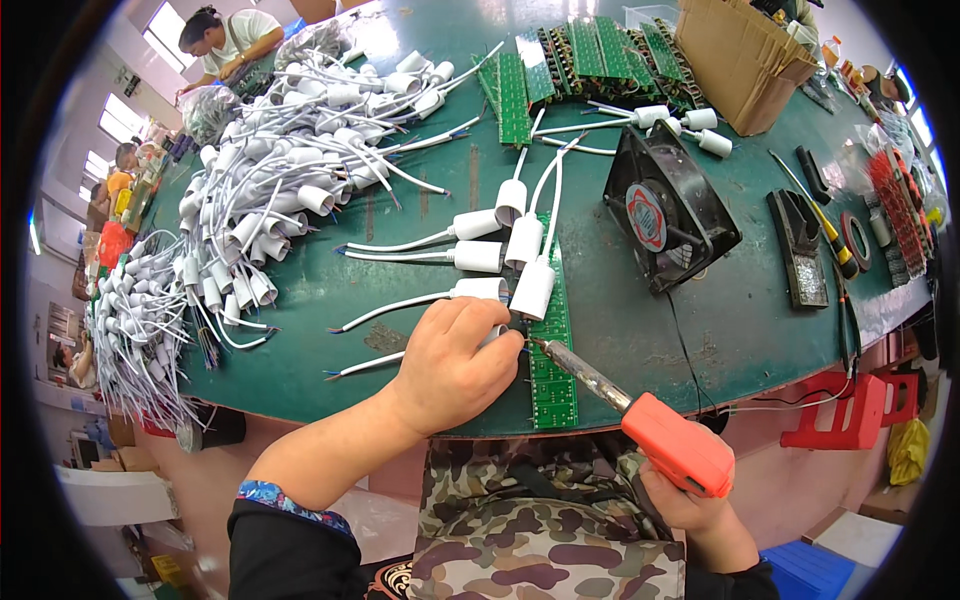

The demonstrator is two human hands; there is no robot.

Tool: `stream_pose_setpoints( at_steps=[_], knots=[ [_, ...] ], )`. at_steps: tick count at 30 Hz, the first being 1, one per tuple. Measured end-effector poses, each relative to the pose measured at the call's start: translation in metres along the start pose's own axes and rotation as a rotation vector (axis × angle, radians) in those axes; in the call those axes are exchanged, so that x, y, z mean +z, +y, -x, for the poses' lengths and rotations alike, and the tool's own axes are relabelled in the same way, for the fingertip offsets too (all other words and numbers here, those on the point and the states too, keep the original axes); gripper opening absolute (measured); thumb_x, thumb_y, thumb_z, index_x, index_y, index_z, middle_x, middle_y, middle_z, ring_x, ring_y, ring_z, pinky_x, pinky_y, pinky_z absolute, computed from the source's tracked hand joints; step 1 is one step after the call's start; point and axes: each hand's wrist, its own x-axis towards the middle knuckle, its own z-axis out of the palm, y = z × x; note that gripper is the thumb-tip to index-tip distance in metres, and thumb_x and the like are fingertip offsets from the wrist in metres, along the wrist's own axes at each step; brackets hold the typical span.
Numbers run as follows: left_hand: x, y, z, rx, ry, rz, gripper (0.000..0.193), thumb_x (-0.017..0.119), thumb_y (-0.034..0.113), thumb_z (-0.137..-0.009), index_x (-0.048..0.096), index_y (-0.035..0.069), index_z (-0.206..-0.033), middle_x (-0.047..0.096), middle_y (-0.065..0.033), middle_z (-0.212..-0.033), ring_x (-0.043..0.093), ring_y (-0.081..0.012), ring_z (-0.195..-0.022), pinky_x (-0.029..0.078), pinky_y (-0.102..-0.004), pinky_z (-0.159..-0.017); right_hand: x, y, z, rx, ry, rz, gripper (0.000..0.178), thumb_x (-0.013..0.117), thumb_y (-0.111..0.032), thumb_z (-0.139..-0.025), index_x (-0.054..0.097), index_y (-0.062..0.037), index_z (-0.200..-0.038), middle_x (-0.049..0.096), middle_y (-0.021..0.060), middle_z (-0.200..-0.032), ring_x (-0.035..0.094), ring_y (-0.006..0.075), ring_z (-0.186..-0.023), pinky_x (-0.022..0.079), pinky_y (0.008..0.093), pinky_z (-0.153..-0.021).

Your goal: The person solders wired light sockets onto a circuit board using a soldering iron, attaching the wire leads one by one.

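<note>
My left hand (455,365) is closed round a white plastic cap (491,336) with a cable, mostly hidden by my fingers. They rest at the left edge of a long green circuit board (552,385). My right hand (685,500) grips a soldering iron (680,445) by its red pistol-shaped handle. The iron's tip is at the board's left edge, beside my left fingertips. Two white caps with cables, one the front cap (533,290), stand over the far part of the board. Several others, such as the middle cap (478,256), lie left of it.
A large heap of white corded caps (300,150) covers the table's left side. Green circuit boards (600,55) and a cardboard box (745,60) stand at the back. A black fan (670,205), a screwdriver (835,240) and a tape roll (855,240) lie to the right. Other people sit farther off.
</note>
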Motion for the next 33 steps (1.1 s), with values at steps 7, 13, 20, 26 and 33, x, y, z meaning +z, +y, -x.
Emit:
stream_pose_setpoints(
  at_steps=[7,13,20,26,33],
  knots=[
    [0.0,-0.001,0.0,0.001,-0.005,-0.003,0.024,0.076,0.003,-0.068,0.066,0.006,-0.09,0.059,-0.009,-0.1,0.06,-0.0294,-0.085,0.049,-0.0423,-0.075,0.001,0.001,-0.003,-0.019,-0.023,0.019,0.061,0.081,-0.002,-0.072,0.055,0.0073,-0.127,0.072,0.019,-0.105,0.074,0.0313,-0.079,0.06,0.0375,-0.072],
    [0.001,-0.001,0.0,-0.001,-0.008,-0.004,0.024,0.076,0.002,-0.068,0.066,0.006,-0.09,0.059,-0.0092,-0.101,0.06,-0.0295,-0.085,0.049,-0.0422,-0.075,0.001,-0.002,-0.005,-0.007,-0.032,0.028,0.061,0.082,-0.003,-0.074,0.054,0.0072,-0.127,0.072,0.0186,-0.104,0.074,0.0321,-0.08,0.06,0.0379,-0.072],
    [0.002,-0.001,0.001,-0.001,-0.009,0.0,0.024,0.076,0.002,-0.068,0.067,0.006,-0.09,0.059,-0.0092,-0.101,0.061,-0.0294,-0.085,0.049,-0.042,-0.074,0.0,-0.004,-0.009,-0.006,-0.037,0.003,0.06,0.081,-0.001,-0.075,0.054,0.0063,-0.128,0.072,0.018,-0.101,0.072,0.03,-0.075,0.058,0.0374,-0.067],
    [0.001,-0.002,0.0,0.004,0.002,0.012,0.024,0.076,0.003,-0.068,0.067,0.006,-0.09,0.06,-0.0093,-0.101,0.061,-0.0299,-0.085,0.05,-0.042,-0.074,-0.006,-0.005,0.003,0.063,-0.045,0.035,0.054,0.081,-0.006,-0.077,0.059,0.0022,-0.126,0.073,0.0143,-0.102,0.072,0.0302,-0.077,0.058,0.0389,-0.069],
    [0.001,-0.001,0.0,0.002,0.01,0.008,0.024,0.076,0.003,-0.068,0.067,0.006,-0.089,0.061,-0.0096,-0.101,0.061,-0.0304,-0.085,0.05,-0.0422,-0.074,-0.005,-0.006,0.007,0.094,-0.023,0.067,0.051,0.08,-0.01,-0.078,0.061,0.0015,-0.124,0.074,0.0132,-0.102,0.073,0.031,-0.079,0.059,0.0393,-0.074]
  ],
)
